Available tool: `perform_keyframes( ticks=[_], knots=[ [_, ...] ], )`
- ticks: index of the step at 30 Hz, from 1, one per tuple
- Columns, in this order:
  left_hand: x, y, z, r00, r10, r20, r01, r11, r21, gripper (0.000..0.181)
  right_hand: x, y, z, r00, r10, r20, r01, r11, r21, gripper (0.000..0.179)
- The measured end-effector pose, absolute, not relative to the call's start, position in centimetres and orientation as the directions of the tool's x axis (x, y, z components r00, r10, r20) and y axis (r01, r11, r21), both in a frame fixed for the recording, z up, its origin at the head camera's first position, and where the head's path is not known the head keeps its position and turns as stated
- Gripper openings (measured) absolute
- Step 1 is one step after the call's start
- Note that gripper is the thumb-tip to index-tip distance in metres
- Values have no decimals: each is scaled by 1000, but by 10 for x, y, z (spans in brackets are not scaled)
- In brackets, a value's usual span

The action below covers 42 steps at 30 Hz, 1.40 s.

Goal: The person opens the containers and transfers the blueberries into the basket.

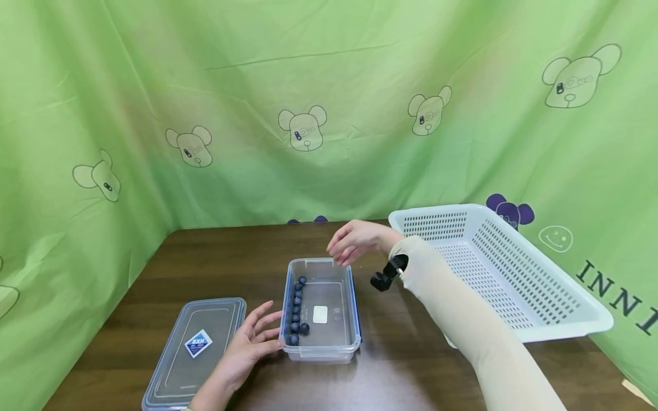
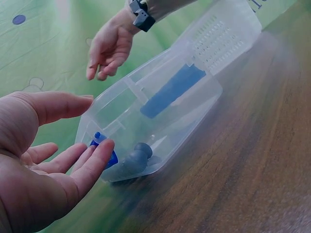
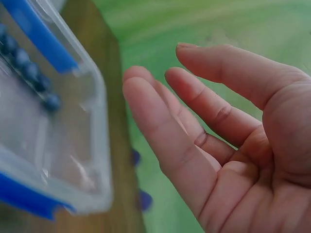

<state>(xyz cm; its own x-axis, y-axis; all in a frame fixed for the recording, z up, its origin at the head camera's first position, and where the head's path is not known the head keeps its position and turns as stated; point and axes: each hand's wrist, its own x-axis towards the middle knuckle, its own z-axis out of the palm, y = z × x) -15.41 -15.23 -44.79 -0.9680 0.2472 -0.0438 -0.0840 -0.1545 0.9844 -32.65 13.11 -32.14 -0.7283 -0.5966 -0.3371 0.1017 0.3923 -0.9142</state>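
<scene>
A clear plastic food container (image 1: 334, 337) with blue side clips stands on the table. Along its left wall runs a row of several dark blueberries (image 1: 296, 318), with one berry beside the row near the front. My left hand (image 1: 245, 349) is at the container's left side, fingers spread and nearly straight, thumb by the front left corner; the left wrist view shows nothing in its grasp. Above the far right corner hovers my right hand (image 1: 360, 238), its fingers loosely bent. In the right wrist view that hand (image 3: 228, 141) holds nothing, apart from the container.
A clear lid (image 1: 205, 374) with a blue-edged rim and a BXH sticker lies left of the container. On the right sits a large white perforated basket (image 1: 478, 251), partly behind the right forearm. Green printed cloth (image 1: 360, 171) hangs behind the brown wooden table (image 1: 231, 257).
</scene>
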Motion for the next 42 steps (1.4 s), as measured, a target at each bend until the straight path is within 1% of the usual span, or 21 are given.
perform_keyframes(
  ticks=[4, 8, 17, 20, 23, 27, 30, 34, 38, 42],
  knots=[
    [-154, -153, -448, -969, 244, -42, -83, -158, 984, 88, -317, 105, -337, -669, -636, -384, 93, 441, -893, 20],
    [-154, -153, -448, -968, 246, -47, -88, -159, 983, 88, -307, 85, -355, -607, -666, -434, 88, 486, -869, 16],
    [-153, -152, -446, -965, 260, -34, -83, -181, 980, 89, -291, 59, -384, -538, -657, -528, 70, 589, -805, 6],
    [-153, -153, -445, -966, 256, -38, -86, -177, 980, 88, -287, 53, -390, -531, -639, -557, 43, 636, -771, 4],
    [-154, -154, -445, -966, 256, -39, -85, -172, 981, 89, -284, 47, -394, -536, -613, -580, 10, 683, -730, 10],
    [-153, -154, -445, -965, 259, -40, -85, -167, 982, 89, -280, 42, -398, -560, -586, -586, -17, 715, -699, 13],
    [-153, -153, -446, -965, 259, -37, -82, -167, 983, 89, -278, 39, -402, -577, -563, -592, -13, 731, -682, 12],
    [-153, -153, -446, -964, 263, -36, -81, -163, 983, 89, -277, 37, -408, -596, -537, -597, 10, 739, -674, 9],
    [-153, -153, -446, -966, 258, -31, -75, -161, 984, 89, -276, 35, -409, -606, -540, -584, 17, 726, -688, 7],
    [-153, -153, -446, -967, 252, -31, -73, -159, 985, 89, -277, 35, -408, -591, -553, -588, 17, 720, -694, 7]
  ],
)
